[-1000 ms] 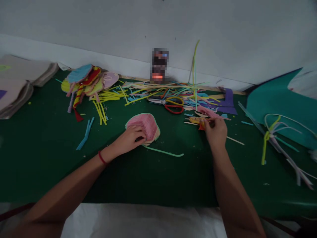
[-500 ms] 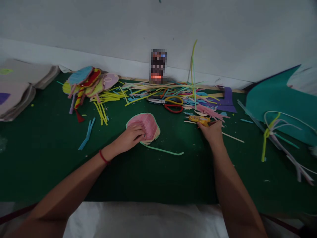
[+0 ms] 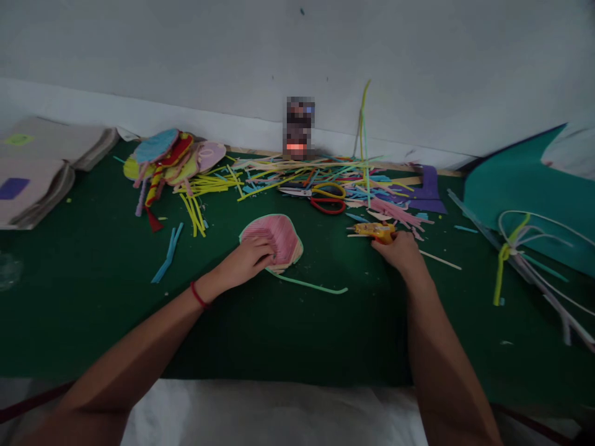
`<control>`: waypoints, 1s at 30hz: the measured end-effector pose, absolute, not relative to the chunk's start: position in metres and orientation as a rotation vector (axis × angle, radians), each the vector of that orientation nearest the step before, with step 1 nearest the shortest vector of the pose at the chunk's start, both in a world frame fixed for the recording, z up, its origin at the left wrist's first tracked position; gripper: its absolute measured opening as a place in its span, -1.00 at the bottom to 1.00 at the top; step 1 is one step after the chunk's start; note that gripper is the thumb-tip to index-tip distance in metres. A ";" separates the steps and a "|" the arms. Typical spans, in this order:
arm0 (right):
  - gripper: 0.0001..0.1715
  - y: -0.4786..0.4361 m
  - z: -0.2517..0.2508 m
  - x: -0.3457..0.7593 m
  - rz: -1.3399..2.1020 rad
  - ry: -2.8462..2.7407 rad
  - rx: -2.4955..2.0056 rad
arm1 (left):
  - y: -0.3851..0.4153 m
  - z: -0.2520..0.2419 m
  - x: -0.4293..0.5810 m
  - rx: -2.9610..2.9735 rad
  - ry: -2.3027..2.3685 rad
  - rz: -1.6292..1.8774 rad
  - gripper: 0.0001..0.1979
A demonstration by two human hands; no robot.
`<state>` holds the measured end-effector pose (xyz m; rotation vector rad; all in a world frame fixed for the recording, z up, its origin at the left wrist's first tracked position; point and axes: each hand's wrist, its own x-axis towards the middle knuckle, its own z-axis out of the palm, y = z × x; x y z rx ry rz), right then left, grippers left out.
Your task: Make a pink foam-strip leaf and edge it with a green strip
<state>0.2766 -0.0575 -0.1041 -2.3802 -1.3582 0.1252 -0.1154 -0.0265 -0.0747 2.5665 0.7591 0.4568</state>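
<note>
My left hand rests on the left part of a pink striped, rounded piece with a pale green edge. Its fingers are bent and pressed together on the piece, and their tips are partly hidden. From the lower edge of this piece a loose green strip trails right across the table. My right hand is closed round the handle of a yellow glue gun, whose nozzle points left. A thin pale stick lies to the right of that hand.
Scissors lie before a heap of coloured strips. A phone leans on the wall. Decorated round pieces and grey stacks stand left. A teal sheet and tied strips lie right.
The whole view has shifted slightly. My right hand has moved a little at the glue gun's handle, showing more of its yellow body. My left hand stays on the pink piece.
</note>
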 end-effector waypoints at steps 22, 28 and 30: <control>-0.54 -0.081 -0.061 0.124 0.594 -1.388 -1.825 | 0.003 -0.093 -0.153 2.151 1.813 0.673 -0.64; -0.51 -0.075 -0.086 0.118 0.795 -1.325 -1.734 | -0.003 -0.089 -0.132 1.744 1.546 0.879 -0.83; -0.49 -0.073 -0.089 0.122 0.884 -1.263 -1.712 | -0.007 -0.084 -0.123 1.438 1.415 0.935 -0.79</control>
